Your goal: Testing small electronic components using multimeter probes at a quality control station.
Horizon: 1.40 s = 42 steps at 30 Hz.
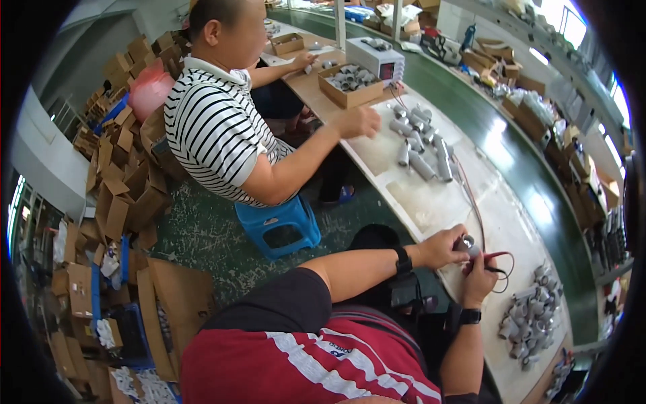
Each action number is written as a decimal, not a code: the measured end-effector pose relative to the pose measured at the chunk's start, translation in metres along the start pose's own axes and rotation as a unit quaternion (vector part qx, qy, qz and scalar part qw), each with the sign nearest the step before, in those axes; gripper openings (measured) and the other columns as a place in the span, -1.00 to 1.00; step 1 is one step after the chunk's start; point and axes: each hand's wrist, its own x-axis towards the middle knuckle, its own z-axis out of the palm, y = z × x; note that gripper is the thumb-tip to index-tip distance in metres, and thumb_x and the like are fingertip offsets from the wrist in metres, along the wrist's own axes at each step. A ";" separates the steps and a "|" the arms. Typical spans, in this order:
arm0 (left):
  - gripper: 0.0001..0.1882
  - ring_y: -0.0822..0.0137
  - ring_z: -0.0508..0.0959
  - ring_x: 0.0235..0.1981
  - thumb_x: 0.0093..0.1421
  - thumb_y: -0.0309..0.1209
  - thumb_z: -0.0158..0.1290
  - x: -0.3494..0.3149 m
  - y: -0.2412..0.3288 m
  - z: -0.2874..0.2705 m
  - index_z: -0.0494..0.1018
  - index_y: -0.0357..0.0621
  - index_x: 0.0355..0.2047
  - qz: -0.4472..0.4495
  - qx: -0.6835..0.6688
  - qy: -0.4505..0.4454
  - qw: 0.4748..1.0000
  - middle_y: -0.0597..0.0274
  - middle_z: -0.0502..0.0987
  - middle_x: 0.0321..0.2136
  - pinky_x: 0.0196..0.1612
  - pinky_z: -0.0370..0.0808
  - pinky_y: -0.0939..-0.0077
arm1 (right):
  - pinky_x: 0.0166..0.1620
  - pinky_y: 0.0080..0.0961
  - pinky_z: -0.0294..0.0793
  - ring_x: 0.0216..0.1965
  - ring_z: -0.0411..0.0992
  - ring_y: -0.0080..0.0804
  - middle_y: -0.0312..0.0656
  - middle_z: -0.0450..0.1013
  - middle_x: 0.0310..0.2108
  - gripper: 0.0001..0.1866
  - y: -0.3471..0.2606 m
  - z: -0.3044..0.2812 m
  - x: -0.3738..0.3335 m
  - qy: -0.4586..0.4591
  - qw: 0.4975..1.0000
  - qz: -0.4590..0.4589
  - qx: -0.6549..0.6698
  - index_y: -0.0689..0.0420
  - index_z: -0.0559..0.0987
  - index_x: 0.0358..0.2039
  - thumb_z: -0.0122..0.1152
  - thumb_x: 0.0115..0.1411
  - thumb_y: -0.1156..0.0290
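Note:
My left hand (441, 248) is closed around a grey cylindrical part (469, 249) with a shiny metal end facing up, just above the near edge of the workbench. Right against it, my right hand (478, 281) has its fingers closed on a pair of test leads (496, 256), one red and one black. The contact between lead tips and part is hidden by my fingers. Thin wires run from the leads up the bench to a pale box-shaped instrument (377, 60) with a small display. A large pile of similar grey parts (531, 316) lies to the right of my hands.
More grey cylinders (422, 138) lie scattered farther up the bench (498, 195). A cardboard box (350, 86) holds several parts. At my left, a co-worker in a striped shirt (215, 128) sits on a blue stool (279, 225), arms over the bench. Cardboard boxes (134, 195) crowd the floor.

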 end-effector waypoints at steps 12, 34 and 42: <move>-0.58 0.45 0.57 -0.34 0.28 -0.44 0.23 -0.006 -0.017 0.041 0.33 -0.11 0.08 -0.010 -0.054 -0.058 0.997 0.27 0.56 -0.38 -0.22 0.53 0.46 | -0.60 -0.60 0.33 -0.67 0.37 -0.61 -0.32 0.49 -0.60 -0.79 0.016 -0.030 -0.012 0.043 0.997 0.029 -0.050 0.15 0.55 -0.41 0.21 0.39 0.37; -0.55 0.11 0.59 -0.25 0.20 -0.32 0.27 0.124 -0.061 -0.055 0.49 -0.14 0.08 -0.101 0.392 0.004 0.915 -0.01 0.59 -0.28 -0.14 0.56 0.14 | -0.51 -0.61 0.48 -0.57 0.48 -0.59 -0.24 0.56 -0.50 -0.80 0.021 -0.069 0.033 0.040 0.987 0.113 0.109 0.24 0.63 -0.31 0.32 0.34 0.34; -0.54 -0.01 0.67 -0.18 0.29 -0.17 0.19 0.193 0.034 0.076 0.51 -0.23 0.07 0.105 0.350 -0.243 0.898 -0.11 0.66 -0.18 -0.12 0.58 0.20 | -0.50 -0.58 0.40 -0.59 0.42 -0.64 -0.32 0.53 -0.57 -0.76 0.021 -0.119 0.018 -0.050 0.998 0.025 -0.026 0.24 0.65 -0.36 0.37 0.30 0.30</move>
